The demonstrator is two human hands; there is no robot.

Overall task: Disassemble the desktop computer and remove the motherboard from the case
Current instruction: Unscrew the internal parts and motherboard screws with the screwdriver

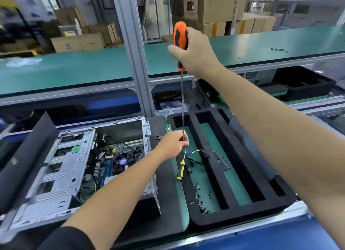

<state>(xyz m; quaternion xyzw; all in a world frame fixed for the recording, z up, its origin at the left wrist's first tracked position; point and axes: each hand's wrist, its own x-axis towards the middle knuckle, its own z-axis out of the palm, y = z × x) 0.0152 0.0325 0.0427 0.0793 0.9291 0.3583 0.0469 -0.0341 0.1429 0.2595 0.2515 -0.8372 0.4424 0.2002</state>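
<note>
A long screwdriver [182, 100] stands upright over the foam tray [242, 208], right hand [194, 51] gripping its orange handle, left hand [174, 144] pinching its tip; the open computer case [61, 167], motherboard [115, 158] inside, lies left, nearer the left hand.

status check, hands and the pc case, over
Right hand grips long orange-handled screwdriver, held upright. Left hand fingers pinch its shaft tip above black foam tray. Open silver computer case untouched, motherboard inside.
</note>
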